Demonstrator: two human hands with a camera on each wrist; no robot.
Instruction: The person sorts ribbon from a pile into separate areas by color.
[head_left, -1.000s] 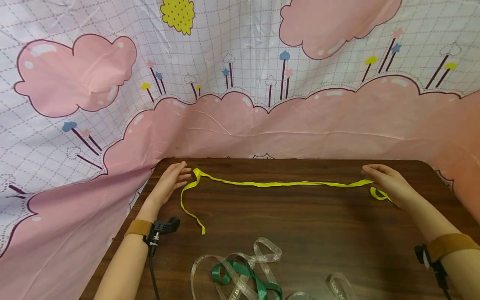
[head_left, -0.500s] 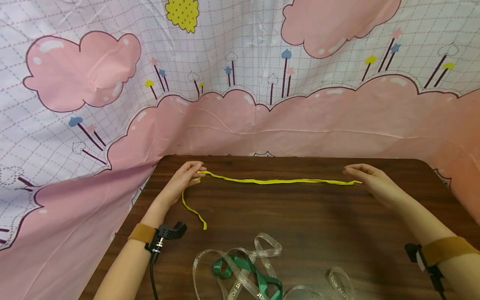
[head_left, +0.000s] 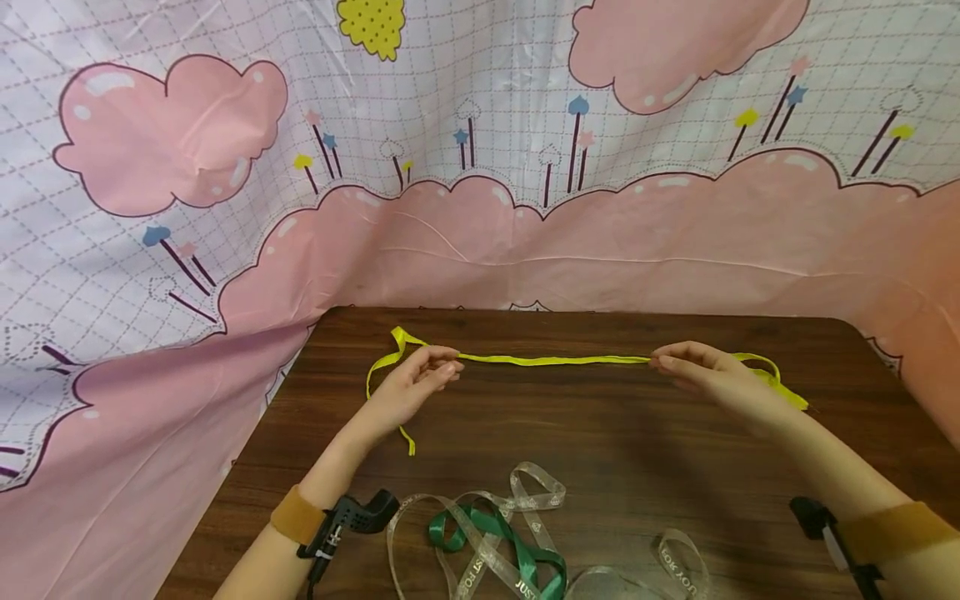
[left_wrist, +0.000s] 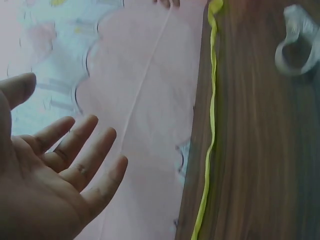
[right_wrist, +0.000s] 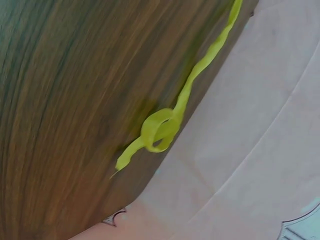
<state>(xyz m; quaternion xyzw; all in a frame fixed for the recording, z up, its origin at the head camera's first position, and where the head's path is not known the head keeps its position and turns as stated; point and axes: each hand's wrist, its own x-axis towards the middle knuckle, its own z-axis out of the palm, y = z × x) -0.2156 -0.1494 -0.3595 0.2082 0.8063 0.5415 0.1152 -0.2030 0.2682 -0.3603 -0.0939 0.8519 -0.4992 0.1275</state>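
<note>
A long yellow ribbon point(head_left: 555, 361) lies stretched across the far part of the dark wooden table, with a loose tail at its left and a loop point(right_wrist: 157, 131) near its right end. Over its left portion hovers my left hand point(head_left: 408, 387); the left wrist view shows that hand point(left_wrist: 47, 192) palm up with spread, relaxed fingers, apart from the ribbon. My right hand point(head_left: 712, 375) is above the right portion, fingers loosely together and nothing visibly lifted. That hand is outside the right wrist view; only some fingertips show at the top of the left wrist view.
Nearer me lie a tangled green ribbon point(head_left: 553, 560) and a sheer ribbon with white lettering point(head_left: 540, 502). Another sheer loop point(head_left: 684, 567) curls to their right. A pink and white patterned cloth point(head_left: 465, 250) hangs behind and left of the table point(head_left: 600, 467).
Both hands have moved inward above the yellow ribbon, the left to the right and the right to the left. The ribbon keeps its place and shape.
</note>
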